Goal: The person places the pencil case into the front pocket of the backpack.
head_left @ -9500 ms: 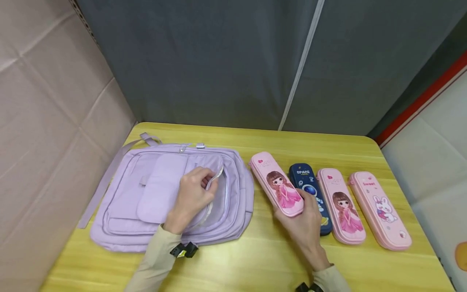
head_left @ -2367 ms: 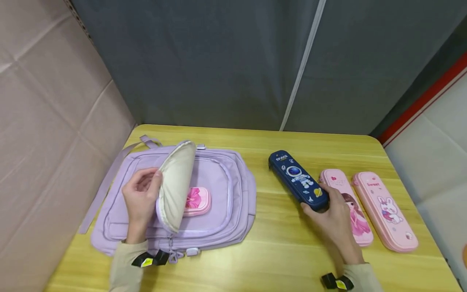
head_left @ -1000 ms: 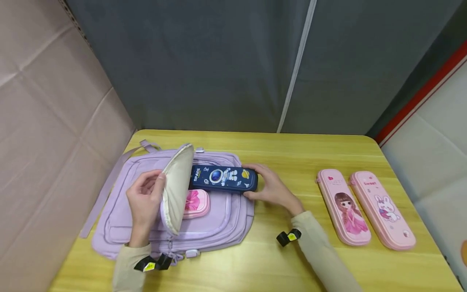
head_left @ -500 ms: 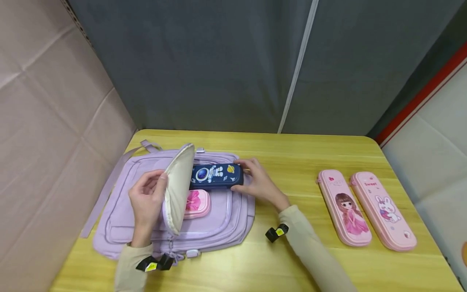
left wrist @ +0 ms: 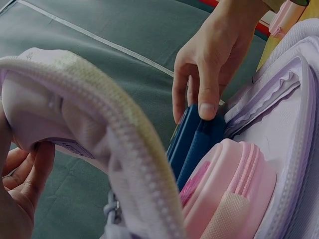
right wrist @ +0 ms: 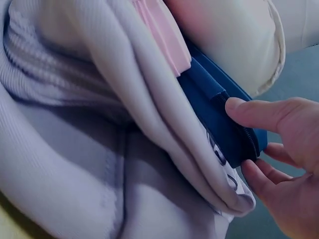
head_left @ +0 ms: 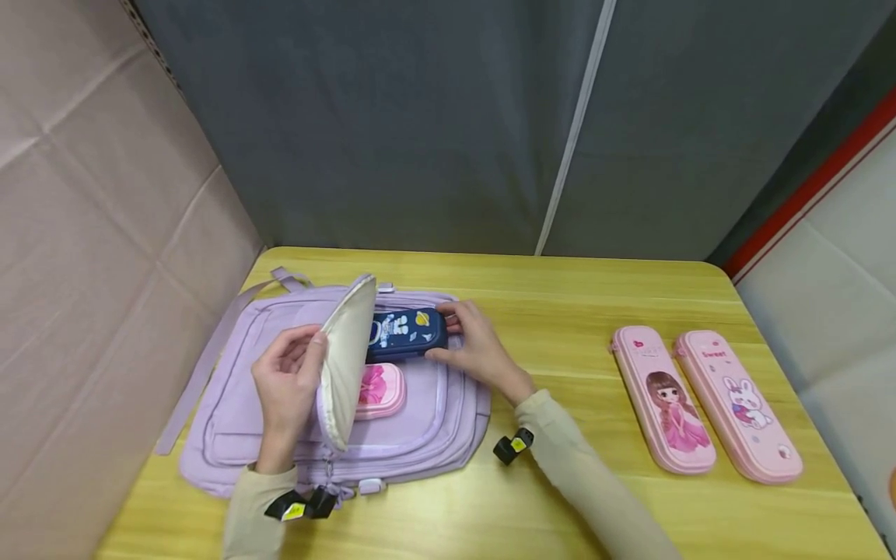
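Note:
A lilac backpack (head_left: pixel 231 404) lies flat on the yellow table (head_left: pixel 560 498). My left hand (head_left: pixel 290 381) grips the pocket's cream-lined flap (head_left: pixel 346 358) and holds it lifted. My right hand (head_left: pixel 472 354) pinches the outer end of a navy space pencil case (head_left: pixel 409 330), whose other end lies under the flap. Beside it in the pocket lies a pink pencil case (head_left: pixel 378 389), only its end showing. In the left wrist view the right hand (left wrist: pixel 209 64) grips the navy case (left wrist: pixel 192 139) above the pink case (left wrist: pixel 229 189). In the right wrist view thumb and fingers (right wrist: pixel 264 114) clamp the navy case (right wrist: pixel 214 109).
Two more pink pencil cases, one with a girl (head_left: pixel 665 397) and one with a rabbit (head_left: pixel 738 404), lie side by side on the table's right part. A cardboard wall (head_left: pixel 91 233) stands to the left and a grey curtain (head_left: pixel 420 117) behind.
My right hand has pushed the navy case leftward, deeper under the flap, so less of it shows. My left hand has kept the flap raised.

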A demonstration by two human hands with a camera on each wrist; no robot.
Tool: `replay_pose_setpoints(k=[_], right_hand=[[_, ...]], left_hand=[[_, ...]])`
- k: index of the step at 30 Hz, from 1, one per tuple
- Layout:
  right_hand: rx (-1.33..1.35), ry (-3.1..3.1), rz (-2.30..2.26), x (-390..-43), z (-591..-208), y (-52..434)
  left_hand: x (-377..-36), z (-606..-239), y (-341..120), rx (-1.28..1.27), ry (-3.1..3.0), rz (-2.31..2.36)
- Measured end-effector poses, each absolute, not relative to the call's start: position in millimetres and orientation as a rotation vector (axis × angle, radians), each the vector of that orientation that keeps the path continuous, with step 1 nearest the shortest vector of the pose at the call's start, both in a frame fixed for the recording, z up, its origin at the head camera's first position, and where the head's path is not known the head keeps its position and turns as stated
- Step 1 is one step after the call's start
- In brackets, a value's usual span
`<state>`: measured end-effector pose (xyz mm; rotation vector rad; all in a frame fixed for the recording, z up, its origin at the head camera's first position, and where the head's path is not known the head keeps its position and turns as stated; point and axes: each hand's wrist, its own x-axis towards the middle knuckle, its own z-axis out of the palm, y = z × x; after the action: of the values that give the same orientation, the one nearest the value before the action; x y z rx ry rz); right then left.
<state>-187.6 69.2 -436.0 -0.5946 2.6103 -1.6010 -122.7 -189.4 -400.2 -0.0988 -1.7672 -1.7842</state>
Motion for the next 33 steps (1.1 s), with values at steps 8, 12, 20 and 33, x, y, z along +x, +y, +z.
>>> replay_pose_setpoints(k=[8, 12, 20, 33], right_hand=[[-0.646, 2.559, -1.633, -189.2, -440.3, 56.0], [-0.667, 2.531, -1.645, -190.3, -442.2, 49.7], [-0.668, 2.471, -1.644, -192.1, -444.8, 36.8], [-0.623, 2.368, -1.678, -190.8, -443.9, 33.0]], left_hand=[[-123.2, -401.0, -188.4, -0.14, -1.744, -1.802], [-123.4, -401.7, -188.5, -0.155, -1.756, -1.779], [-122.5, -403.0, -189.9, -0.156, -1.751, -1.778], [-122.7, -404.1, -189.2, -0.132, -1.747, -1.788]])
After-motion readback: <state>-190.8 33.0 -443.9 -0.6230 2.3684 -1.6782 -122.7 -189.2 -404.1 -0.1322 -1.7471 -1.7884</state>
